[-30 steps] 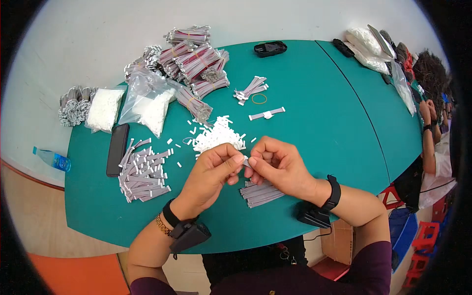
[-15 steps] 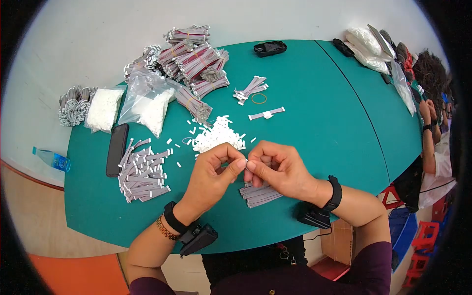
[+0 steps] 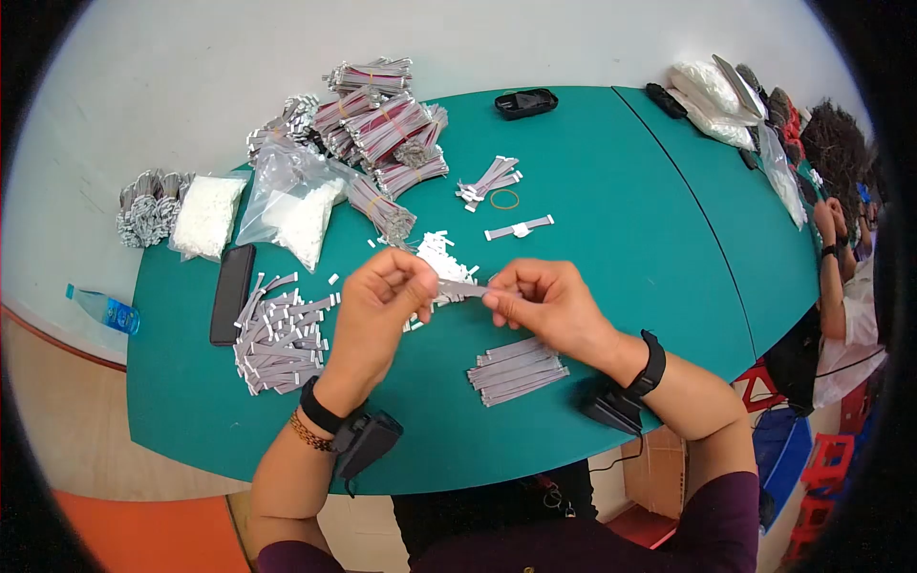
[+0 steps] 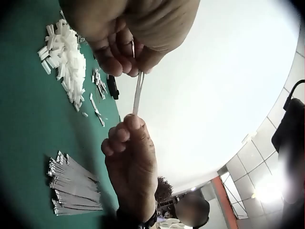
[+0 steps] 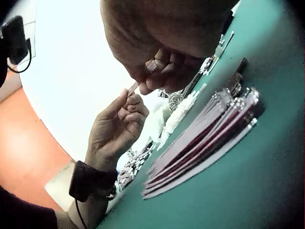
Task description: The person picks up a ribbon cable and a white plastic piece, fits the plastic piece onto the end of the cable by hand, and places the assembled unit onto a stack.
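Observation:
A short grey flat cable (image 3: 462,289) stretches between both hands above the green table. My left hand (image 3: 380,310) pinches one end between thumb and fingers; my right hand (image 3: 552,310) pinches the other. In the left wrist view the cable (image 4: 137,98) looks like a thin strip seen edge-on. Behind the hands lies a pile of small white connectors (image 3: 441,253), partly covered by the left hand. Under the right hand, a row of grey flat cables (image 3: 516,372) rests on the table. The ends of the held cable are hidden by the fingers.
Cables with white ends (image 3: 277,339) lie at left beside a black phone (image 3: 232,294). Further back are bags of white pieces (image 3: 206,216) and bundled cables (image 3: 387,129). A rubber band (image 3: 504,199), a single cable (image 3: 519,228) and a black case (image 3: 525,102) lie beyond the hands.
The hands, close together before, have moved apart, the left hand going left and up. The grey cable now shows between them. The view has shifted slightly.

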`<state>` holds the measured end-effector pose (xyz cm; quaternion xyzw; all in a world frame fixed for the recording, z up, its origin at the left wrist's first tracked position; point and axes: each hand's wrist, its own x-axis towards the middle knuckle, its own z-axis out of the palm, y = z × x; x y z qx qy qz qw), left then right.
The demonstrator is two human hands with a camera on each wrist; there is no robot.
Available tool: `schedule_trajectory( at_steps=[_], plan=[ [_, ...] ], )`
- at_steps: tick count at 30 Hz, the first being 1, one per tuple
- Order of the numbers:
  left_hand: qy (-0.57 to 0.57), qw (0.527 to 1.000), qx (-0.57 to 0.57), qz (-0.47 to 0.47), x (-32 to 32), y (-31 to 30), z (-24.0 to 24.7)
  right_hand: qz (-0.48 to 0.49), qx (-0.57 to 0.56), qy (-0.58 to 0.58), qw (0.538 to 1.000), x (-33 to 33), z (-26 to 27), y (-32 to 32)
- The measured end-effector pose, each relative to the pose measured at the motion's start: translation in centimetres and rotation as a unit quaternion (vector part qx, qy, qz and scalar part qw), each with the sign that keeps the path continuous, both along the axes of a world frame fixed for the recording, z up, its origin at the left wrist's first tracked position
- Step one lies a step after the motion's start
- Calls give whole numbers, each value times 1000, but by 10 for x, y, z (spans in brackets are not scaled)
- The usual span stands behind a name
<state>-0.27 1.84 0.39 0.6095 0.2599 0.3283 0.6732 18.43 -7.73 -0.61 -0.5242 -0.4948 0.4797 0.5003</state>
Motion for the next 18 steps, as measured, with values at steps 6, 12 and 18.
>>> schedule_trajectory(
  at_steps=[6, 12, 18],
  plan=[
    [49, 997, 9, -56, 2, 0, -3, -94, 56, 163, 980, 10, -3, 6],
    [121, 978, 122, -120, 10, -21, -8, -55, 80, 207, 974, -1, 0, 2],
    [11, 998, 30, -46, 11, -21, -2, 44, 42, 168, 984, -6, -5, -4]
  ],
)
